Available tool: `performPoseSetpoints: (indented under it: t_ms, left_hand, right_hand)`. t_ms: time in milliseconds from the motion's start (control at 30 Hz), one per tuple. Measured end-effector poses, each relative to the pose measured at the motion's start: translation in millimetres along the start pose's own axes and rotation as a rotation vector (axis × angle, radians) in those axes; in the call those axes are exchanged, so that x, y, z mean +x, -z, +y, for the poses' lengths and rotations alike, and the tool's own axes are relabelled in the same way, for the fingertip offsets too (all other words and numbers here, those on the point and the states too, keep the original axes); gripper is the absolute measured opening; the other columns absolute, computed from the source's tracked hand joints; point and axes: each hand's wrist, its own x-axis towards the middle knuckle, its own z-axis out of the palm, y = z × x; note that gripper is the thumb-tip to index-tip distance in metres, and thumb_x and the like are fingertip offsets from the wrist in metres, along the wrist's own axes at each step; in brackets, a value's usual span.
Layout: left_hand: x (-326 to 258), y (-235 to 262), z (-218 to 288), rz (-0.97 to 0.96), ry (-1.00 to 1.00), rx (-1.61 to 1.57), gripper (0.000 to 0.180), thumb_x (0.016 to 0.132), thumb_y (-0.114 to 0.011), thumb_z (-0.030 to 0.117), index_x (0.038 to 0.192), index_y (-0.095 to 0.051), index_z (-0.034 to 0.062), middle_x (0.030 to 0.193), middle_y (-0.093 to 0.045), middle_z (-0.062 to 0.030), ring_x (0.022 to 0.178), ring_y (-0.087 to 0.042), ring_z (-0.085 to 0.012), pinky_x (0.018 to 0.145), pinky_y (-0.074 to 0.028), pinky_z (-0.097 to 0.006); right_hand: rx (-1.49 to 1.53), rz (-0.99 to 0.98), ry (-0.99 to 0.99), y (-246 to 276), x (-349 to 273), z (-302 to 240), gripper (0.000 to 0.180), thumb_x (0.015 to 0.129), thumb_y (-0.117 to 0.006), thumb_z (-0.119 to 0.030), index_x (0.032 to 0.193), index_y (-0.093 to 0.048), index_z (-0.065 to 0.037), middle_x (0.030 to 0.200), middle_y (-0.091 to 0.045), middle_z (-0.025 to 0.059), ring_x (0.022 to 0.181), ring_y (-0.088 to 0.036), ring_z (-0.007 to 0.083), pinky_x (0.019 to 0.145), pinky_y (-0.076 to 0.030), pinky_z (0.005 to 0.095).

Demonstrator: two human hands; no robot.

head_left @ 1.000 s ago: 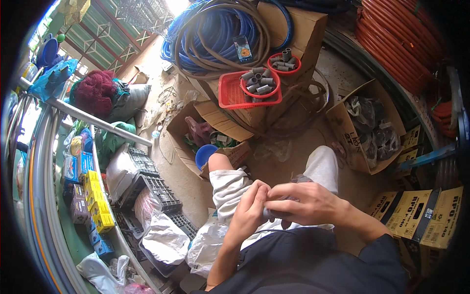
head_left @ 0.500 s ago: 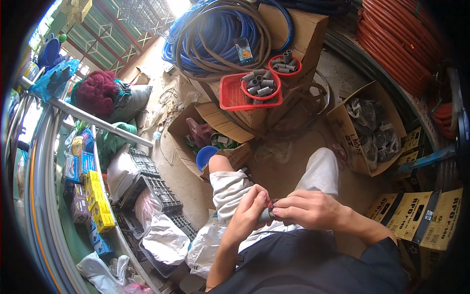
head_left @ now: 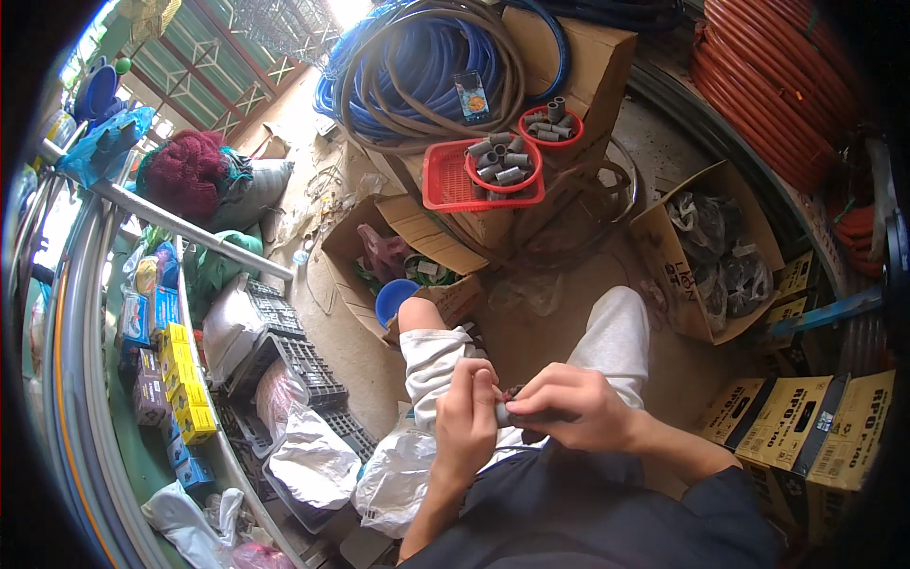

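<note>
At the far left, grey pipes (head_left: pixel 95 332) lie lengthwise beside a row of yellow boxes (head_left: pixel 194 408), with a maroon net (head_left: pixel 183 175) bundled farther off. Next come black crates (head_left: pixel 318 372) and a white bag (head_left: pixel 318 455), then a blue bowl (head_left: pixel 396 299) at the edge of an open carton. Beyond it is a coil of blue hose (head_left: pixel 343 76).

In front of the body, the left hand (head_left: pixel 468 417) is closed, gripping a grey fitting (head_left: pixel 501 414) between thumb and fingers. The fitting sits between the two hands, above the lap. The right hand (head_left: pixel 573 408) is curled closed on a dark piece (head_left: pixel 548 416), mostly hidden, right at the fitting's end; whether the two are joined I cannot tell.

The step in hand appears to be close fingertip work on the fitting. The next move seems to call for a steady left grip and fine control from the right fingers.

Ahead, a red basket (head_left: pixel 513 188) of similar fittings sits on a red tray (head_left: pixel 444 180). Rightmost are yellow cartons (head_left: pixel 782 417) and orange hose (head_left: pixel 758 95).
</note>
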Motion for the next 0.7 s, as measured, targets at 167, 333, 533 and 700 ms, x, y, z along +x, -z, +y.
performPoseSetpoints:
  t_ms: [167, 333, 533, 700]
  left_hand:
    - [0.3, 9.3, -3.8, -0.306, 0.346, -0.476, 0.025, 0.109, -0.042, 0.026, 0.104, -0.053, 0.0045, 0.090, -0.051, -0.0010, 0.076, -0.049, -0.0085, 0.069, -0.040, -0.023]
    - [-4.4, 24.0, -19.4, -0.431, 0.291, -0.628, 0.029, 0.108, -0.043, 0.027, 0.124, -0.050, 0.0040, 0.099, -0.054, -0.0031, 0.079, -0.049, -0.0089, 0.071, -0.042, -0.025]
    - [-6.7, 10.8, -12.5, -0.168, 0.175, -0.826, 0.042, 0.106, -0.053, 0.024, 0.141, -0.046, 0.0024, 0.105, -0.058, -0.0077, 0.093, -0.059, -0.0135, 0.082, -0.048, -0.028]
    - [-1.6, 1.0, -37.8, 0.019, 0.137, -0.814, 0.044, 0.099, -0.067, 0.019, 0.138, -0.051, 0.0058, 0.120, -0.062, -0.0110, 0.105, -0.063, -0.0166, 0.091, -0.051, -0.031]
  right_hand:
    - [-0.175, -0.065, 0.288, 14.9, 9.2, -4.6, 0.033, 0.077, -0.076, -0.001, 0.108, -0.071, -0.012, 0.116, -0.065, 0.0041, 0.104, -0.061, 0.0261, 0.092, -0.051, 0.0392]
    - [-0.096, 0.276, 0.086, 26.8, 11.2, -6.5, 0.033, 0.080, -0.072, 0.009, 0.110, -0.069, -0.005, 0.115, -0.062, 0.0127, 0.103, -0.064, 0.0278, 0.091, -0.052, 0.0369]
    - [-0.081, 0.583, -0.079, 31.0, 7.5, 3.7, 0.022, 0.092, -0.062, 0.002, 0.114, -0.062, -0.002, 0.113, -0.063, 0.0132, 0.106, -0.061, 0.0248, 0.094, -0.048, 0.0351]
    - [0.046, 0.411, -0.046, 17.4, 7.8, 2.0, 0.032, 0.089, -0.067, 0.001, 0.120, -0.067, -0.003, 0.120, -0.063, 0.0164, 0.103, -0.063, 0.0285, 0.092, -0.050, 0.0364]
